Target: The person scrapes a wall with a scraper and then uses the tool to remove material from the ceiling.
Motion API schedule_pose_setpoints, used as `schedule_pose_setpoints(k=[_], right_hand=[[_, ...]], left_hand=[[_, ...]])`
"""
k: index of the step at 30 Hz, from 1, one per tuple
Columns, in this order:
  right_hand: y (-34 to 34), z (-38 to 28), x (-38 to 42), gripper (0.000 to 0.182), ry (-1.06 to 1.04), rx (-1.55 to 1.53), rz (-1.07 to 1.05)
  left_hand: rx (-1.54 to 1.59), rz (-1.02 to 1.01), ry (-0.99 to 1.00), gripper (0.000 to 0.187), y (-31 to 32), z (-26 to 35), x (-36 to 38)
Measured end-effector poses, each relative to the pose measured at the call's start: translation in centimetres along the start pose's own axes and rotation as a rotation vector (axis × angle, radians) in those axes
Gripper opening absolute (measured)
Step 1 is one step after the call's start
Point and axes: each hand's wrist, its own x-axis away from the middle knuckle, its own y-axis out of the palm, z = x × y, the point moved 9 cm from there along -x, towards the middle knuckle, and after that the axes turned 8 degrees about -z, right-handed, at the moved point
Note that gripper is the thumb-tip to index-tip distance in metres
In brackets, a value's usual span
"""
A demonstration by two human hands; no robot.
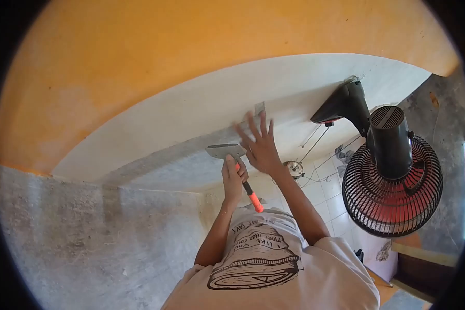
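In the head view, the left hand [234, 174] is closed around the upper handle of a scraper [226, 150], its broad grey blade turned up towards the wall and its orange-and-black handle slanting down in front of the person's printed shirt [315, 276]; the right hand [262, 148] is held up just beside the blade, grasping nothing, its fingers spread and blurred; whether those fingers touch the wall, I cannot tell; behind both hands runs a pale wall band [191, 116], with a small grey patch [259, 108] just above the right fingertips; an orange painted surface [155, 57] curves above the band, and a rough grey wall [119, 232] fills the lower left; on the right, a black wall fan [392, 188] with red inside its cage hangs well apart from the scraper; below its bracket, a round cable reel [294, 168] lies near light floor tiles [328, 186].
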Motion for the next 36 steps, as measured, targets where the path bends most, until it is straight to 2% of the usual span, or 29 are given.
schedule_pose_setpoints(k=[2,4,6,7,8,9,11,13,17,24,30,36], right_hand=[[3.2,0.0,3.0,0.053,0.002,-0.378,-0.071],[6.7,0.9,7.7,0.05,0.248,-1.03,-0.118],[11.1,-0.2,13.2,0.063,0.557,-1.473,-0.353],[11.3,-0.9,14.6,0.065,0.572,-1.463,-0.334],[12.3,-0.5,16.6,0.061,0.606,-1.282,-0.389],[11.0,-1.7,15.9,0.054,0.581,-1.429,-0.225],[11.7,-0.9,17.6,0.054,0.699,-1.498,-0.129],[12.9,1.3,19.6,0.056,0.798,-1.407,-0.094],[13.3,3.7,22.2,0.061,0.975,-1.305,0.029],[16.1,3.4,23.6,0.062,0.962,-1.263,0.068],[11.7,3.9,21.1,0.054,0.899,-1.249,0.075],[12.3,4.4,20.6,0.055,0.852,-1.192,0.043]], left_hand=[[0.021,-0.007,-0.006,0.048,-0.3,0.9,-0.6],[0.01,-0.081,0.01,0.045,0.5,1.3,-1.1],[0.01,-0.134,0.016,0.044,1.3,0.6,-2.3],[-0.007,-0.186,0.026,0.042,2.2,0.4,-2.8],[-0.005,-0.238,0.047,0.04,3.3,0.4,-3.2],[0.002,-0.244,0.04,0.04,4.1,0.1,-3.6],[-0.123,-0.351,0.034,0.038,6.4,-0.6,-4.3],[-0.076,-0.379,0.042,0.036,8.1,-1.7,-4.7],[-0.001,-0.39,-0.118,0.032,9.4,-5.6,-5.1],[-0.01,-0.367,-0.187,0.033,8.9,-8.2,-4.1],[0.063,-0.371,-0.151,0.04,9.3,-5.8,-5.0],[0.042,-0.315,-0.188,0.049,8.9,-6.6,-5.9]])
